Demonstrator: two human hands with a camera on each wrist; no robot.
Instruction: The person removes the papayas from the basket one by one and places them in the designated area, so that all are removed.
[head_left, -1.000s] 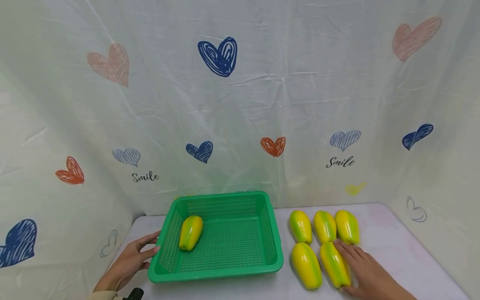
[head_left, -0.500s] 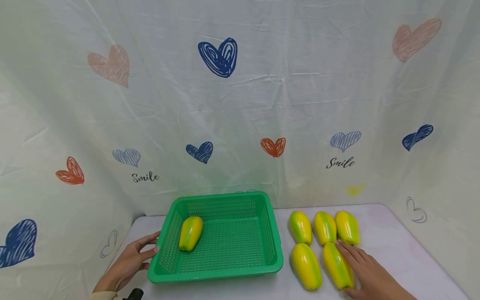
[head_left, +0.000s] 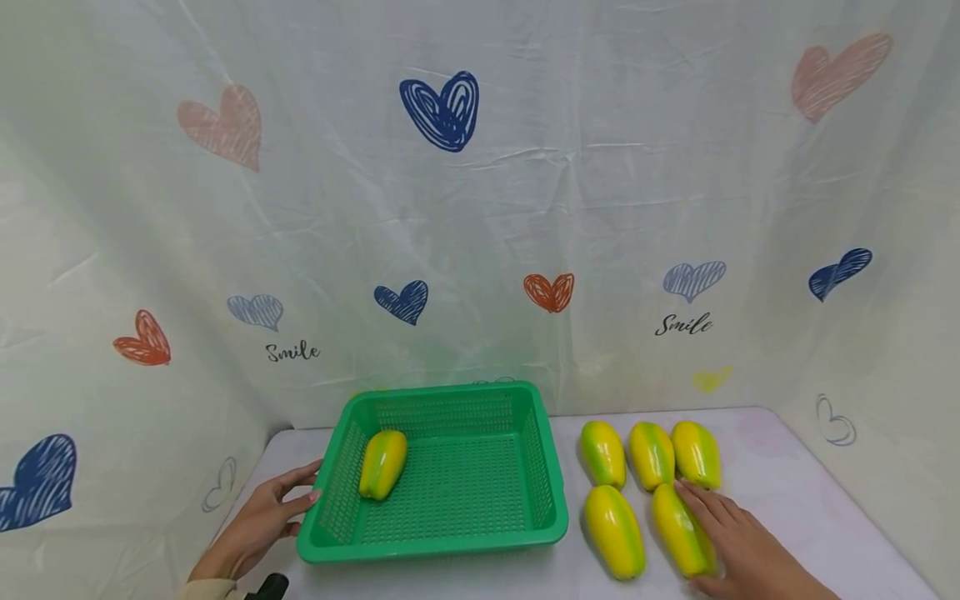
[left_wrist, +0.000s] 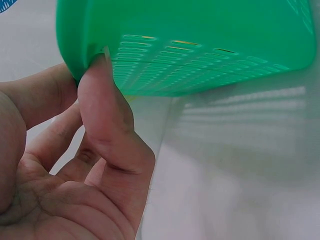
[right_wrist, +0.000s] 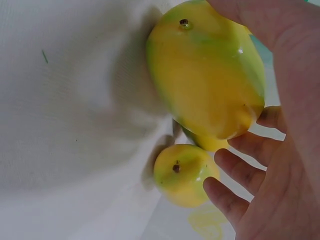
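Note:
My left hand (head_left: 258,521) holds the left rim of a green perforated plastic basket (head_left: 431,547); the left wrist view shows thumb and fingers pinching that rim (left_wrist: 75,40). One glossy yellow-green papaya (head_left: 383,465) lies inside, near the basket's left wall. On the table's right side, my right hand (head_left: 750,542) spans another papaya (head_left: 678,533), fingers at its far end and thumb at its near end. In the right wrist view this papaya (right_wrist: 205,70) sits between thumb and fingertips, still on the tabletop. Beside it on the left rests a second front papaya (head_left: 613,533).
A back row holds three more papayas (head_left: 651,454), just beyond the right fingertips. The white-covered table (head_left: 780,492) ends at a hanging curtain (head_left: 480,208) printed with hearts. A dark rounded object (head_left: 270,586) shows near the left wrist.
My right hand and the papaya under it have shifted slightly to the right, widening the gap to the front papaya beside it. The left hand and basket stay in place.

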